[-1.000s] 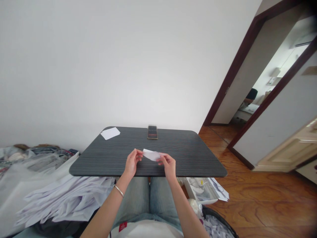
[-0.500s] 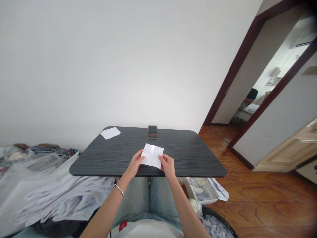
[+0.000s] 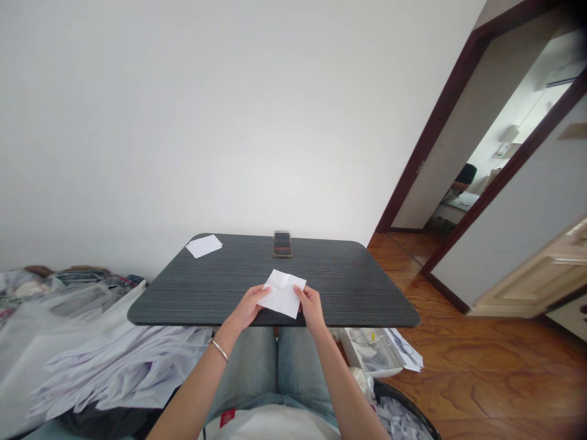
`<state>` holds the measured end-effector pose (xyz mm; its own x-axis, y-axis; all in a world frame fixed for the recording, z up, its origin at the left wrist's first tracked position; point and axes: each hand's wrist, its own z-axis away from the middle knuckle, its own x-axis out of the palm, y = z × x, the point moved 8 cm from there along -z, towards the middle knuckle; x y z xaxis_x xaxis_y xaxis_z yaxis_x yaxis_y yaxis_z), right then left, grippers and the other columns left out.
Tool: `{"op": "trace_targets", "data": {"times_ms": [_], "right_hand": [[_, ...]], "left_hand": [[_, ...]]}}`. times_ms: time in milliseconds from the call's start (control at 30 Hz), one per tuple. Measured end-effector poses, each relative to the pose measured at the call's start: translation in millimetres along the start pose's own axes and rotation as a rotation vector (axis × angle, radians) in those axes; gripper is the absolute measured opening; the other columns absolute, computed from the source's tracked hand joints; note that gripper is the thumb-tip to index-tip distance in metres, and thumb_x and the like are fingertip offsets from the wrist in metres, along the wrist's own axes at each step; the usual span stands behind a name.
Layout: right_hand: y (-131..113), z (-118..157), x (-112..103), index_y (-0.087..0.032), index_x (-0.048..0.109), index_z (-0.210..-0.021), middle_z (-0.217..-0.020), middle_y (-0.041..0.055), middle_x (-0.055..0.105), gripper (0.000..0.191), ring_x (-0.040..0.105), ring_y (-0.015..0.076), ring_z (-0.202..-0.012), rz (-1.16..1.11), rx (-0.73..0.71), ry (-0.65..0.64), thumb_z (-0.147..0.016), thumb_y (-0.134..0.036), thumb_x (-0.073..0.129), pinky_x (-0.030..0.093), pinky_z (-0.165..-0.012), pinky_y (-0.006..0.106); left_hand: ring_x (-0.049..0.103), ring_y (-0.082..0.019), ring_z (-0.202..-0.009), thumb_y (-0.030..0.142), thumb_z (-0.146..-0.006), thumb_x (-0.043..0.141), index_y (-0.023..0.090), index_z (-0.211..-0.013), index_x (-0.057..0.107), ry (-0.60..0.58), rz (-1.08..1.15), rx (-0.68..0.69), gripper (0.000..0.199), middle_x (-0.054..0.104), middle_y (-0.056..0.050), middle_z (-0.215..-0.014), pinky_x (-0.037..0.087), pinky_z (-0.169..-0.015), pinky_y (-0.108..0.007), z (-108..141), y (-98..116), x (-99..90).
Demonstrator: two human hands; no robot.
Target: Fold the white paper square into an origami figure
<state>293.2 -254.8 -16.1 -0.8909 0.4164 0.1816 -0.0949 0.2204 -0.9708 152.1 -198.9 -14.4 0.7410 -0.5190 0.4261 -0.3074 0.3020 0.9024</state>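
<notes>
A small white sheet of paper (image 3: pixel 283 295) with crease lines is held between both hands, above the near edge of the dark wood-grain table (image 3: pixel 192 293). My left hand (image 3: pixel 248 305) pinches its left edge, thumb on top and fingers underneath. At the right edge, my right hand (image 3: pixel 310 307) grips it the same way, closed with the thumb on the upper face. The paper is tilted and turned a little, and the fingertips below it are hidden.
White paper sheets (image 3: pixel 204 245) lie at the table's back left corner. A small dark framed object (image 3: pixel 282 244) sits at the back by the wall. White folded fabric (image 3: pixel 123 366) is heaped left. An open box (image 3: pixel 371 351) and a black bin (image 3: pixel 403 415) of scraps stand right.
The paper has come slightly toward me and rotated a little, its right edge lower. Both hands keep hold of it and have shifted only slightly.
</notes>
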Motion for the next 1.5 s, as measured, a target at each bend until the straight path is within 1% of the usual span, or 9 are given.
{"op": "trace_targets", "data": {"times_ms": [267, 467, 633, 733, 867, 1033, 1133, 1267, 1500], "right_hand": [[-0.3, 2.1, 1.3, -0.012, 0.063, -0.066, -0.051, 0.0012, 0.058, 0.036, 0.045, 0.0113, -0.042, -0.059, 0.054, -0.016, -0.068, -0.048, 0.061, 0.033, -0.040, 0.022], [-1.0, 3.7, -0.7, -0.012, 0.061, -0.062, -0.048, 0.0004, 0.055, 0.039, 0.041, 0.0107, -0.041, -0.055, 0.057, 0.025, -0.066, -0.051, 0.061, 0.029, -0.039, 0.022], [-0.2, 2.9, -3.7, -0.013, 0.060, -0.060, -0.046, -0.0018, 0.052, 0.038, 0.038, 0.0092, -0.040, -0.057, 0.040, 0.057, -0.067, -0.050, 0.061, 0.026, -0.039, 0.021], [1.1, 2.1, -6.0, -0.013, 0.060, -0.061, -0.046, -0.0020, 0.051, 0.036, 0.037, 0.0086, -0.040, -0.065, 0.024, 0.069, -0.069, -0.047, 0.061, 0.025, -0.038, 0.020], [-0.2, 2.2, -7.2, -0.012, 0.063, -0.069, -0.052, -0.0003, 0.057, 0.033, 0.043, 0.0109, -0.045, -0.092, -0.015, 0.071, -0.072, -0.045, 0.059, 0.032, -0.041, 0.021], [-7.1, 4.1, -3.4, -0.015, 0.066, -0.079, -0.066, 0.0015, 0.064, 0.027, 0.053, 0.0151, -0.056, -0.134, -0.061, 0.043, -0.073, -0.040, 0.060, 0.041, -0.052, 0.025], [-9.4, 4.8, 1.2, -0.016, 0.067, -0.082, -0.068, 0.0013, 0.065, 0.024, 0.055, 0.0151, -0.057, -0.163, -0.064, -0.008, -0.072, -0.037, 0.062, 0.041, -0.053, 0.025], [-7.4, 5.0, 6.1, -0.016, 0.068, -0.079, -0.060, -0.0002, 0.063, 0.021, 0.050, 0.0123, -0.048, -0.189, -0.034, -0.073, -0.070, -0.034, 0.065, 0.037, -0.046, 0.023], [-5.7, 5.4, 4.2, -0.016, 0.066, -0.080, -0.066, 0.0014, 0.067, 0.022, 0.057, 0.0159, -0.055, -0.215, -0.017, -0.056, -0.072, -0.036, 0.063, 0.044, -0.054, 0.027]], "left_hand": [[0.061, -0.016, -0.061, 0.027, -0.065, 0.069, 0.012, -0.089, 0.069, -0.124, -0.006, -0.032, 0.028, 0.070, -0.007, -0.075, 0.044, -0.061, -0.024, 1.3, -2.0, 10.1], [0.064, -0.018, -0.066, 0.025, -0.065, 0.070, 0.010, -0.095, 0.067, -0.188, -0.015, -0.040, 0.033, 0.070, -0.010, -0.083, 0.046, -0.066, -0.027, 4.5, -0.9, 16.1], [0.064, -0.019, -0.073, 0.018, -0.061, 0.072, 0.012, -0.099, 0.065, -0.239, -0.028, -0.034, 0.039, 0.070, -0.010, -0.087, 0.046, -0.073, -0.029, 6.8, 0.3, 19.3], [0.064, -0.020, -0.075, 0.015, -0.060, 0.073, 0.012, -0.103, 0.063, -0.268, -0.025, -0.047, 0.044, 0.069, -0.011, -0.092, 0.047, -0.072, -0.029, 8.1, 0.0, 20.1], [0.065, -0.019, -0.075, 0.016, -0.061, 0.073, 0.012, -0.105, 0.061, -0.231, -0.034, -0.051, 0.045, 0.069, -0.011, -0.094, 0.047, -0.070, -0.027, 6.5, -1.1, 17.0], [0.064, -0.020, -0.075, 0.017, -0.062, 0.073, 0.010, -0.102, 0.061, -0.180, -0.030, -0.025, 0.042, 0.070, -0.011, -0.089, 0.047, -0.075, -0.031, 2.6, -2.8, 16.0], [0.064, -0.019, -0.072, 0.019, -0.062, 0.073, 0.010, -0.098, 0.062, -0.113, -0.011, 0.040, 0.039, 0.070, -0.009, -0.085, 0.047, -0.073, -0.031, 0.6, 0.1, 11.6], [0.063, -0.016, -0.068, 0.022, -0.064, 0.072, 0.012, -0.093, 0.061, -0.032, 0.016, 0.098, 0.033, 0.070, -0.006, -0.083, 0.047, -0.066, -0.026, -1.1, 3.4, 4.2], [0.062, -0.015, -0.063, 0.029, -0.068, 0.068, 0.012, -0.092, 0.062, -0.016, 0.023, 0.083, 0.030, 0.069, -0.006, -0.077, 0.047, -0.061, -0.024, -2.0, 3.0, 3.2]]}}
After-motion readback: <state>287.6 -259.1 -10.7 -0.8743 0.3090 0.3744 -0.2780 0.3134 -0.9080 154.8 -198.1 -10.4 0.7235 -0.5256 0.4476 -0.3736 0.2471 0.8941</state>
